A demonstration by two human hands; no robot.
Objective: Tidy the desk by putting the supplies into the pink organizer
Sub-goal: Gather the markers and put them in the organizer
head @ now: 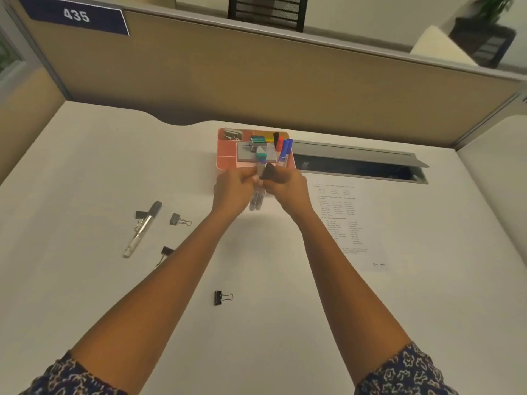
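The pink organizer [226,151] sits at the desk's far middle, holding a grey pad, a green-topped eraser, and red, black and blue markers [285,151]. Just in front of it my left hand [231,192] is shut on two clear-barrelled markers [256,201], one with a green cap pointing up. My right hand [288,188] pinches a black marker cap [268,171] at their top. On the desk to the left lie a grey-capped marker [142,228] and three black binder clips [179,220] [140,215] [165,252]. Another binder clip [222,297] lies between my forearms.
A printed sheet of paper [348,220] lies right of my hands. Behind it an open cable tray with a raised grey lid [356,156] is set into the desk. A tan partition wall [256,81] closes the far edge.
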